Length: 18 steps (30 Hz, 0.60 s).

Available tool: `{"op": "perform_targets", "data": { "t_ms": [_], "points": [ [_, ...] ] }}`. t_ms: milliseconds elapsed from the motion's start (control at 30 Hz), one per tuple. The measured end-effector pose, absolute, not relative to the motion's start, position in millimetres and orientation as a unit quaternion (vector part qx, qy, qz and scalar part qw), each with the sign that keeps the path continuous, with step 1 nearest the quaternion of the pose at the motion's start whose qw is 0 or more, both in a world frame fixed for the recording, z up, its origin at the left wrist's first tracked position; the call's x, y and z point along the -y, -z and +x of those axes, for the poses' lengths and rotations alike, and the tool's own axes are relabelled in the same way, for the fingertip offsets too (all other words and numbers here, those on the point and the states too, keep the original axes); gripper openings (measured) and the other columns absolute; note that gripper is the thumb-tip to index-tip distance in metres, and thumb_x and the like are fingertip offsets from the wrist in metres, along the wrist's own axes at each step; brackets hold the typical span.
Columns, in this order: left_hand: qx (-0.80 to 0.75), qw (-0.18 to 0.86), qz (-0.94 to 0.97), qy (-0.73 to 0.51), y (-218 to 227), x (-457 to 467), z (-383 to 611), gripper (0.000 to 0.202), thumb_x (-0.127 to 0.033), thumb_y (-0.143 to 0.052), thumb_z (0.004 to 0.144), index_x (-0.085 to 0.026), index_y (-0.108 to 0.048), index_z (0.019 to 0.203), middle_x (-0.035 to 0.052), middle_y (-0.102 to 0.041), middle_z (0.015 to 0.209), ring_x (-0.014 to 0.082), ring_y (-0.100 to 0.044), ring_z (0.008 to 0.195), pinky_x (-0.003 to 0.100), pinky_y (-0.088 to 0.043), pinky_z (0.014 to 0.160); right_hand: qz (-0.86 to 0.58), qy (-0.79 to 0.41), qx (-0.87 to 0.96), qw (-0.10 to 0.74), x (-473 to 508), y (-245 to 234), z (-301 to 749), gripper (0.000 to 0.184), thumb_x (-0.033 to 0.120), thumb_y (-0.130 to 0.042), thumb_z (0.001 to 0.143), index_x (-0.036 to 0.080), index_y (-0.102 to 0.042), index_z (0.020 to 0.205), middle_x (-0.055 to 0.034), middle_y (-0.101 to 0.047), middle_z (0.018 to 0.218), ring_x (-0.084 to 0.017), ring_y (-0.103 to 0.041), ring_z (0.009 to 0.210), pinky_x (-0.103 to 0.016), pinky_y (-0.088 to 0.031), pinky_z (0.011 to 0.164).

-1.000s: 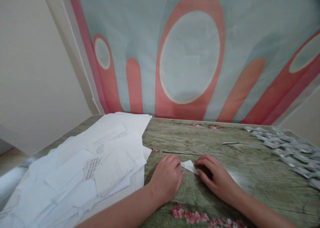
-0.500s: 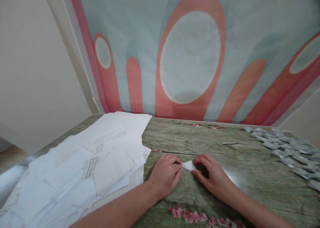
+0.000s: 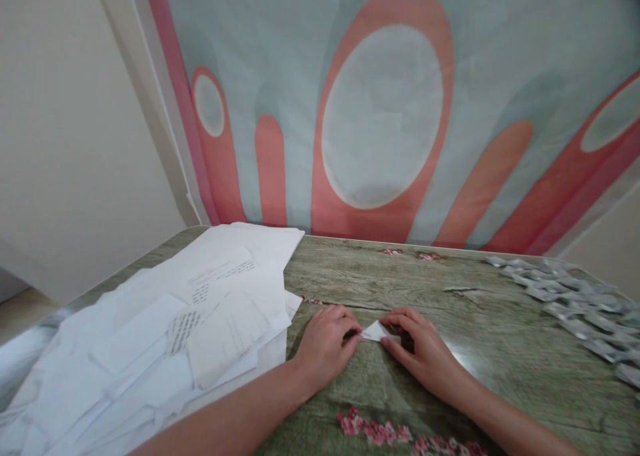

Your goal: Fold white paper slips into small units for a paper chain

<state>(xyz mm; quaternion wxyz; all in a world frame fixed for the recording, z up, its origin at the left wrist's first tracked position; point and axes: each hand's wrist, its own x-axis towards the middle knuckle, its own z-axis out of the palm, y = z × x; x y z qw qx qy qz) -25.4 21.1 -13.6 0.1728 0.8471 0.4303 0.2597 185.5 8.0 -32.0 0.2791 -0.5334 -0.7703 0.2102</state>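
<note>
A small folded piece of white paper [image 3: 374, 331], roughly triangular, lies between my two hands just over the wood-patterned table. My left hand [image 3: 330, 343] pinches its left tip with thumb and fingers. On the other side, my right hand [image 3: 417, 346] grips the right edge, thumb below and fingers above, curled round a gap. The paper's right part is partly hidden by the right fingers.
A large loose pile of white paper sheets [image 3: 150, 336], some printed, covers the table's left side. Several folded grey-white paper pieces [image 3: 575, 303] lie in rows at the right. Behind the table [image 3: 345, 269] stands a wall with a patterned covering [image 3: 295, 56].
The fingers of my left hand have shifted slightly left and opened a gap behind the pinch, so more of the paper's left part shows. My right hand has barely moved.
</note>
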Motion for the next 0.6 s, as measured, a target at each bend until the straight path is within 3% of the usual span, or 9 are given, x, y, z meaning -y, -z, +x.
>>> {"op": "perform_targets", "data": {
  "t_ms": [400, 600],
  "points": [
    [-0.444, 0.169, 0.842, -0.254, 13.6, -20.8, -25.7, 0.008, -0.018, -0.064, 0.078, -0.02, -0.061, 0.085, 0.001, -0.059, 0.089, 0.0198, -0.051, 0.089, 0.031, -0.038, 0.08, -0.527, -0.234, 0.761, 0.298, -10.7, 35.0, 185.0, 0.011, 0.026, -0.056, 0.079, 0.021, -0.061, 0.087, -0.0047, -0.061, 0.092, -0.021, -0.056, 0.086, -0.034, -0.041, 0.077],
    [-0.44, 0.184, 0.839, -0.261, 14.7, -21.3, -26.6, 0.008, -0.017, -0.064, 0.077, -0.019, -0.06, 0.082, 0.0016, -0.058, 0.088, 0.02, -0.051, 0.089, 0.031, -0.038, 0.08, -0.543, -0.213, 0.759, 0.29, -9.4, 35.0, 183.9, 0.024, 0.026, -0.058, 0.076, 0.021, -0.059, 0.1, -0.0045, -0.06, 0.094, -0.021, -0.056, 0.083, -0.034, -0.041, 0.073]
  ]
}}
